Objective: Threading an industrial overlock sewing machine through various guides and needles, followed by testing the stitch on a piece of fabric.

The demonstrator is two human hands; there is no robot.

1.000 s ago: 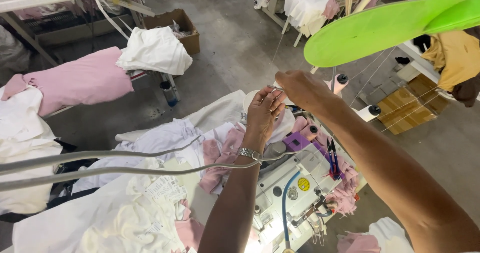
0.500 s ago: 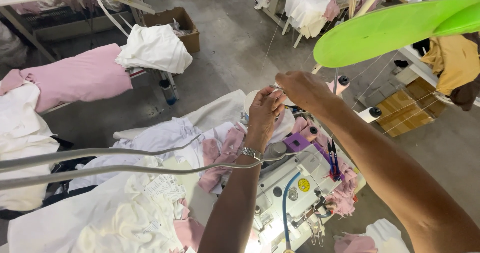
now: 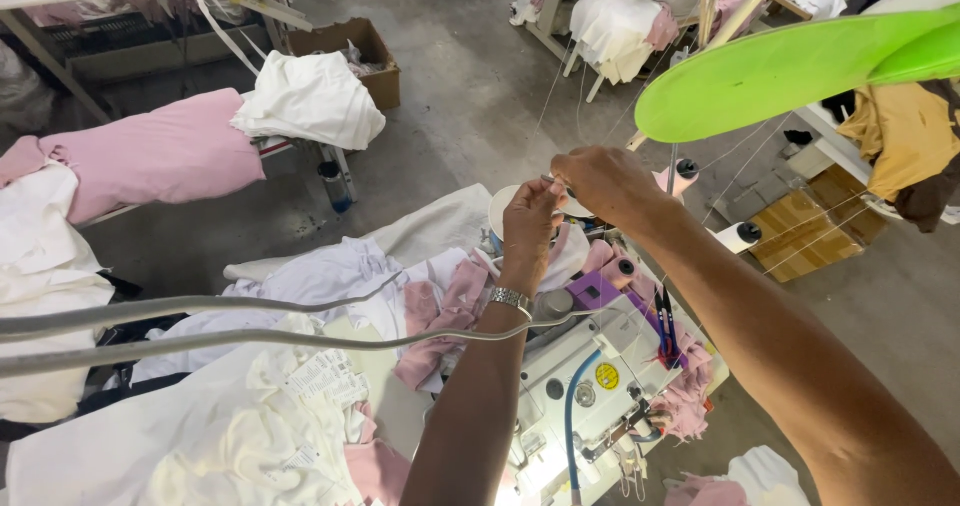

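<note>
Little has shifted since a second ago: our left hand (image 3: 530,221) and right hand (image 3: 600,181) stay raised together above the white sewing machine (image 3: 590,376), fingertips pinched on a thin thread (image 3: 562,101) running upward. Pink fabric scraps (image 3: 440,311) lie left of the machine.

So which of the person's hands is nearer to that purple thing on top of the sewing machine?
Left. The left hand is raised just above and left of the purple piece, its wrist passing close beside it. The right hand is higher up and farther away, meeting the left at the thread.
</note>
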